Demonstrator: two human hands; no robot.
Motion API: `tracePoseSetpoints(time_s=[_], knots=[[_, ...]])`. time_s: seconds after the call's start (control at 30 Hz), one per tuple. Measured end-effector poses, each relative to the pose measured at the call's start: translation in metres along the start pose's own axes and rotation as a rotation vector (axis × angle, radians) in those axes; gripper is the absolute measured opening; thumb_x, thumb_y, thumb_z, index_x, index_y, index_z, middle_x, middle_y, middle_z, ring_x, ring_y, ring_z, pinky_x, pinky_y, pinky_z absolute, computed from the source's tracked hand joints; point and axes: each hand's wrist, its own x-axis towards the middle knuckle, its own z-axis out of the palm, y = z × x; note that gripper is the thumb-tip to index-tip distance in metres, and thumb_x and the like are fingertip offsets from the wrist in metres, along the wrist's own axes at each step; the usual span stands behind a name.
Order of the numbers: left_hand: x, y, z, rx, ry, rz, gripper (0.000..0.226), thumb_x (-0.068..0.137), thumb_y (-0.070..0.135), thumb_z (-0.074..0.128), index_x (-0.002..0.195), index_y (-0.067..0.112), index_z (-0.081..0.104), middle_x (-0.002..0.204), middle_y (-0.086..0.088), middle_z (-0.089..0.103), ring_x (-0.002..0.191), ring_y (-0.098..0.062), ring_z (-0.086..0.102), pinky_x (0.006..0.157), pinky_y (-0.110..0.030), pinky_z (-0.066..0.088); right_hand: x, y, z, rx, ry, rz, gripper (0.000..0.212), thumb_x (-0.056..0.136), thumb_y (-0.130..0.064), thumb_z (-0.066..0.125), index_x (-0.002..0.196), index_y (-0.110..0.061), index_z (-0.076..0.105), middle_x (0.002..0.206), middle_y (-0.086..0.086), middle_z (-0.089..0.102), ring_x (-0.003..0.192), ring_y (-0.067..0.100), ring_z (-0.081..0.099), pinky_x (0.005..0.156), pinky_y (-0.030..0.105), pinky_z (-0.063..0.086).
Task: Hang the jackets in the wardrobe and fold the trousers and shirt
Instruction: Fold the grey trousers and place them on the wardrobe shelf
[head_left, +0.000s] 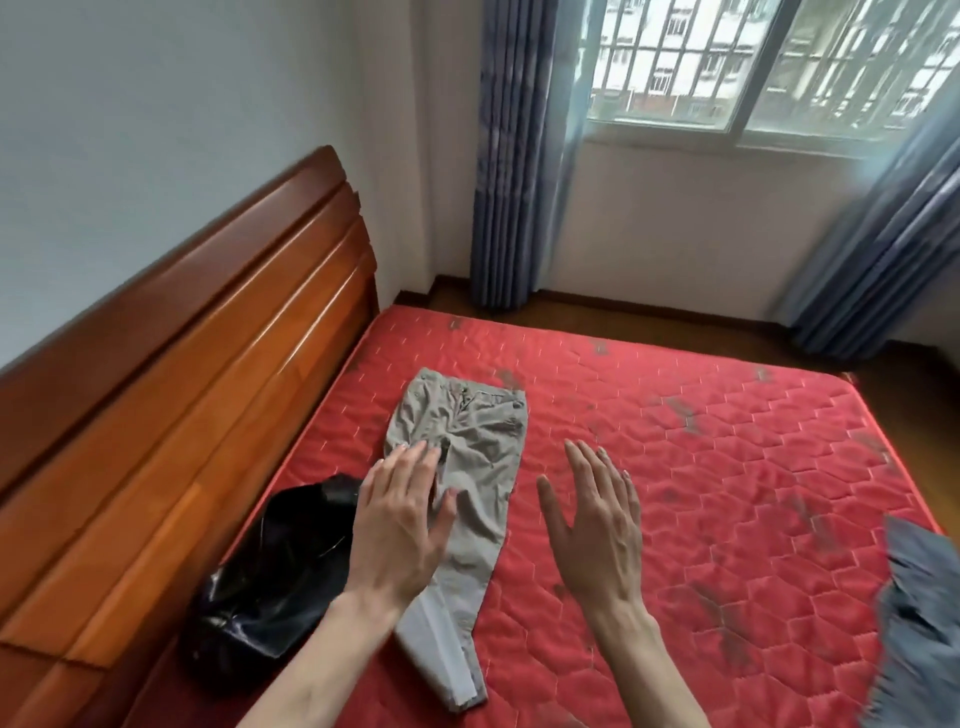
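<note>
Khaki trousers (470, 467) lie flat on the red mattress (727, 493), waistband toward the window, legs folded together. A shiny black jacket (270, 582) lies crumpled left of them, against the headboard side; a blue-grey garment (919, 613) lies at the mattress's right edge.

Trousers (462, 483) mid-mattress (727, 467); bag (270, 587) to left by headboard (182, 389); garment (914, 623) far right.

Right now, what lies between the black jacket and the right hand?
In the head view, the khaki trousers and the left hand lie between the black jacket and the right hand.
</note>
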Motion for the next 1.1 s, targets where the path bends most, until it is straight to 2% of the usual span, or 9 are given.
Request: tracePoseSetpoints(time_s=[0.23, 0.43, 0.5, 0.57, 0.67, 0.73, 0.87, 0.97, 1.1], knots=[[0.067, -0.05, 0.037, -0.047, -0.069, 0.015, 0.057, 0.107, 0.052, 0.036, 0.145, 0.015, 0.057, 0.149, -0.005, 0.058, 0.145, -0.02, 0.044, 0.12, -0.045, 0.037, 0.068, -0.012, 0.05, 0.013, -0.01, 0.118, 0.061, 0.104, -0.052, 0.052, 0.156, -0.02, 0.046, 0.159, 0.002, 0.048, 0.152, 0.021, 0.037, 0.126, 0.049, 0.028], [0.143, -0.075, 0.088, -0.106, -0.094, -0.056, 0.057, 0.104, 0.049, 0.037, 0.141, 0.013, 0.061, 0.145, -0.005, 0.061, 0.14, -0.022, 0.051, 0.118, -0.041, 0.039, 0.136, 0.02, 0.117, 0.068, -0.055, 0.194, 0.067, 0.102, -0.059, 0.044, 0.157, -0.021, 0.042, 0.159, 0.002, 0.048, 0.151, 0.02, 0.037, 0.124, 0.048, 0.032], [0.161, -0.089, 0.11, -0.143, -0.073, -0.084, 0.055, 0.104, 0.049, 0.037, 0.14, 0.014, 0.062, 0.144, -0.003, 0.062, 0.139, -0.02, 0.052, 0.117, -0.037, 0.038, 0.151, 0.033, 0.146, 0.091, -0.065, 0.222, 0.068, 0.102, -0.06, 0.044, 0.159, -0.023, 0.038, 0.161, 0.001, 0.044, 0.153, 0.018, 0.035, 0.126, 0.046, 0.028], [0.174, -0.107, 0.136, -0.176, -0.06, -0.123, 0.055, 0.105, 0.049, 0.036, 0.139, 0.014, 0.062, 0.142, -0.002, 0.063, 0.136, -0.018, 0.053, 0.115, -0.036, 0.039, 0.162, 0.044, 0.179, 0.101, -0.075, 0.253, 0.069, 0.102, -0.058, 0.046, 0.16, -0.024, 0.033, 0.165, 0.0, 0.037, 0.156, 0.016, 0.028, 0.129, 0.045, 0.018], [0.189, -0.14, 0.191, -0.226, -0.033, -0.158, 0.054, 0.105, 0.046, 0.038, 0.138, 0.013, 0.063, 0.14, -0.002, 0.065, 0.133, -0.016, 0.054, 0.112, -0.037, 0.043, 0.175, 0.062, 0.237, 0.096, -0.072, 0.322, 0.07, 0.102, -0.055, 0.048, 0.163, -0.026, 0.029, 0.17, -0.003, 0.024, 0.159, 0.014, 0.015, 0.129, 0.043, 0.008], [0.193, -0.168, 0.234, -0.239, -0.011, -0.134, 0.048, 0.105, 0.04, 0.042, 0.138, 0.012, 0.063, 0.141, -0.002, 0.064, 0.135, -0.015, 0.052, 0.112, -0.035, 0.041, 0.179, 0.076, 0.281, 0.121, -0.072, 0.347, 0.07, 0.102, -0.053, 0.049, 0.163, -0.026, 0.028, 0.171, -0.004, 0.021, 0.159, 0.012, 0.012, 0.129, 0.042, 0.007], [0.195, -0.224, 0.333, -0.181, -0.061, -0.075, 0.044, 0.104, 0.031, 0.046, 0.14, 0.013, 0.062, 0.142, -0.002, 0.063, 0.137, -0.017, 0.052, 0.115, -0.035, 0.04, 0.189, 0.117, 0.369, 0.143, -0.111, 0.369, 0.071, 0.102, -0.048, 0.052, 0.164, -0.024, 0.027, 0.17, -0.004, 0.025, 0.159, 0.014, 0.017, 0.13, 0.046, 0.014], [0.196, -0.264, 0.403, -0.135, -0.106, -0.119, 0.041, 0.103, 0.025, 0.049, 0.14, 0.011, 0.062, 0.141, -0.004, 0.064, 0.134, -0.02, 0.055, 0.114, -0.041, 0.045, 0.198, 0.149, 0.434, 0.206, -0.158, 0.41, 0.07, 0.103, -0.046, 0.054, 0.163, -0.019, 0.029, 0.168, 0.001, 0.031, 0.157, 0.016, 0.024, 0.128, 0.046, 0.021], [0.197, -0.309, 0.48, -0.082, -0.215, -0.225, 0.04, 0.102, 0.016, 0.057, 0.141, 0.009, 0.061, 0.141, -0.008, 0.063, 0.134, -0.026, 0.055, 0.114, -0.044, 0.044, 0.207, 0.196, 0.512, 0.257, -0.237, 0.552, 0.067, 0.105, -0.039, 0.057, 0.161, -0.015, 0.031, 0.164, 0.011, 0.037, 0.151, 0.026, 0.035, 0.125, 0.042, 0.027]])
